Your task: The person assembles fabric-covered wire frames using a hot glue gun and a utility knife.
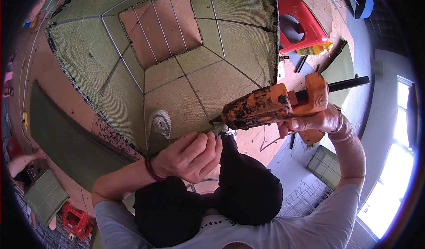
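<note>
Orange glue gun (pixel 259 107), its barrel smeared with black residue, is raised close to the camera, gripped at the handle by the right hand (pixel 314 121), fingers wrapped round it. A black rod (pixel 349 83) sticks out of its rear, above the right fingers. Its nozzle points leftward, just beyond the left hand's fingertips. The left hand (pixel 192 157) has its fingers curled and tips gathered; I cannot tell whether they pinch anything. Past these fingertips spreads a wire frame lined with green mesh (pixel 124 71), and a grey-and-white shoe (pixel 160 121) shows just to their left. Below both hands are the black-trousered knees (pixel 250 184). Farther left of the left fingers lies a dark green panel (pixel 66 131). Beyond the right fingers stand a red plastic stool (pixel 315 25) and, near it, a yellow bottle (pixel 314 49).
</note>
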Action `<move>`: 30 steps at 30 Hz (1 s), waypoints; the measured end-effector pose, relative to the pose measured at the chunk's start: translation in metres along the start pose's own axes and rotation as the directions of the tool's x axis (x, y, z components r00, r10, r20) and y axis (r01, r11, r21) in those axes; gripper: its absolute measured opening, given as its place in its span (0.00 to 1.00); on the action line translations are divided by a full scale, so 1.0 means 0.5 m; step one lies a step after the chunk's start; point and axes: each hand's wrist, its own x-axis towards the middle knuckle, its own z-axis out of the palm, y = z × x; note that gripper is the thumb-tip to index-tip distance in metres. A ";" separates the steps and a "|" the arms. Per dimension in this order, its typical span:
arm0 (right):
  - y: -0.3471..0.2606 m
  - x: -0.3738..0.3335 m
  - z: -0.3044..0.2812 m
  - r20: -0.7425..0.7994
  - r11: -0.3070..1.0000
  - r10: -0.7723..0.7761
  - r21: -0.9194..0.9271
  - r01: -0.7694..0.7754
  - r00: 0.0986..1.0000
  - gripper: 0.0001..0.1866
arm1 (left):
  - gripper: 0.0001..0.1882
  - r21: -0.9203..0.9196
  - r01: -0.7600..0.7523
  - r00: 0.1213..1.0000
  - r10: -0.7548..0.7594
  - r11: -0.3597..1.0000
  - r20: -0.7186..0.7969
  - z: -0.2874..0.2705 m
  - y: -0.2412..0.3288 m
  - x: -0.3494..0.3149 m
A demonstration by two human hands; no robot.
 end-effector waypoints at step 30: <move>0.506 0.000 -0.100 -0.861 0.339 -0.117 0.435 0.834 0.496 0.20 | 0.07 -0.227 0.677 0.734 -0.666 0.700 0.134 -0.020 0.010 0.061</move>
